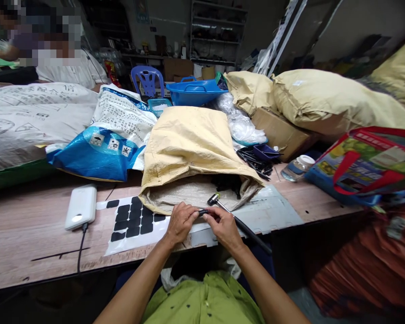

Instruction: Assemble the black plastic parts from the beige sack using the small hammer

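Note:
My left hand (pixel 179 221) and my right hand (pixel 223 225) meet at the table's front edge, both pinched on a small black part (pixel 203 211) held between their fingertips. Just left of them lies a white sheet of black adhesive pads (pixel 133 221). A small hammer (pixel 236 220) with a metal head and black handle lies beside my right hand. Behind my hands an open tan sack (pixel 189 148) shows more black parts (pixel 227 183) in its mouth.
A white power bank (pixel 81 206) with a cable sits at the left. Printed sacks (pixel 37 117) and a blue bag (pixel 101 150) lie behind. A plastic bottle (pixel 297 167), a cardboard box (pixel 281 132) and a red-handled bag (pixel 367 164) crowd the right. Another person sits at far left.

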{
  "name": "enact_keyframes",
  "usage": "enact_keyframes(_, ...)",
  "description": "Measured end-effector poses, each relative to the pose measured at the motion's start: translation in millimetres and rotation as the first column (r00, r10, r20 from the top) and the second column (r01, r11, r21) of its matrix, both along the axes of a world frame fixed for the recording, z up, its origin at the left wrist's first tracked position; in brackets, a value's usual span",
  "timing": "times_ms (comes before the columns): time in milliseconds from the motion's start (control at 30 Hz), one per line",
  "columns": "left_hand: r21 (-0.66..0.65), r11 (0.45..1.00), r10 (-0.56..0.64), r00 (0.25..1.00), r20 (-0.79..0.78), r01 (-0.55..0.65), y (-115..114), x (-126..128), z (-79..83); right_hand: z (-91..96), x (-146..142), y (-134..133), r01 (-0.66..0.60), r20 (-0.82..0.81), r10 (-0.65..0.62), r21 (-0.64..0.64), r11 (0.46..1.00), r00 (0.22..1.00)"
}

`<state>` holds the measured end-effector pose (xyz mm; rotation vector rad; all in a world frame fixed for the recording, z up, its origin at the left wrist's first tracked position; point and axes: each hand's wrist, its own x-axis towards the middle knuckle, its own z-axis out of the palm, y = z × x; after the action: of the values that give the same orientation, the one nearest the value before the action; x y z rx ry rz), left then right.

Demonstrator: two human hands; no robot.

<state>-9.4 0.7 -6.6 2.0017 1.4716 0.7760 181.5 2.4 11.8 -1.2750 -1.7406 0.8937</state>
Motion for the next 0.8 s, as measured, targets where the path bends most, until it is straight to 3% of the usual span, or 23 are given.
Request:
enact_keyframes(333,0.006,0.999,0.047,0.998,0.046,-0.047,-1,1,0.4,-6.7,-2,-1,-0.026,0.047,0.022,0.072,0.997,0.999)
enact_keyframes(800,-0.038,0.998,0.061,0.976,0.208,-0.054,-8,-1,17.0,-14.0,1,-1,-0.021,0.032,0.019,0.058,0.998,0.999)
